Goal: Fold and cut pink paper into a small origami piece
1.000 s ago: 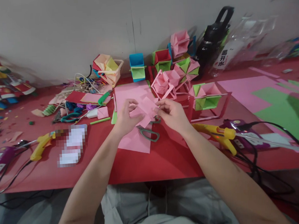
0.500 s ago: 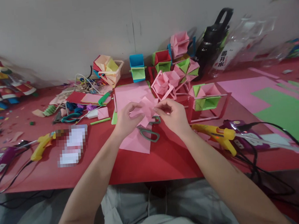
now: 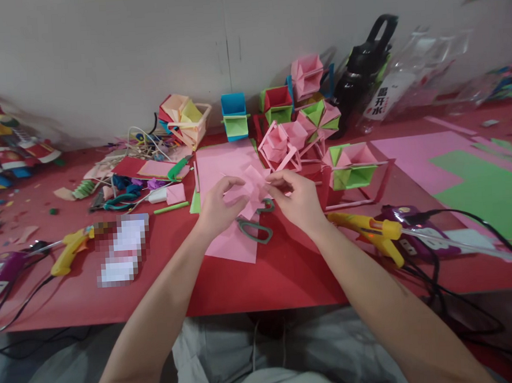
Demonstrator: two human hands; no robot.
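Note:
Between my hands is a piece of folded pink paper (image 3: 254, 183), its flaps standing out at several angles. My left hand (image 3: 221, 204) grips its left side with thumb and fingers. At the right edge, my right hand (image 3: 294, 198) pinches it between thumb and fingertips. Below the folded piece lie scissors with grey-green handles (image 3: 256, 231), their blades hidden. Under them is a pink paper sheet (image 3: 231, 251), and a larger stack of pink sheets (image 3: 219, 159) lies behind my left hand.
Folded paper models on frames, such as a pink and green one (image 3: 353, 171), stand behind. Yellow glue guns lie left (image 3: 71, 249) and right (image 3: 371, 230) with cords. A phone (image 3: 124, 248), black bottle (image 3: 363, 69) and craft scraps (image 3: 137, 170) are also on the red table (image 3: 287, 282).
The folded pink paper has turned slightly between my fingers. Both hands stay in nearly the same place, and the things on the table have not moved.

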